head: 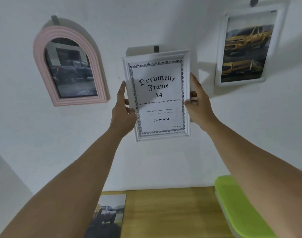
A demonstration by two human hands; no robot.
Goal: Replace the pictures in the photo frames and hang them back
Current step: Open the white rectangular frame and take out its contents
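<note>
The left grip (125,107) and right grip (196,103) each pinch 1 side rail of the white frame (160,107), holding it level against the wall at its grey hook (156,48), probably so the hanger meets the hook squarely.

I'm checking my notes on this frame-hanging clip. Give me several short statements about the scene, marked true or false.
1. Both the left hand and the right hand hold the white document frame. True.
2. The pink arched frame is being carried. False: it hangs on the wall.
3. The white document frame shows a landscape painting. False: it shows its printed A4 insert.
4. A loose car photo lies on the wooden table. True.
5. The frame on the right shows a yellow vehicle. True.
</note>
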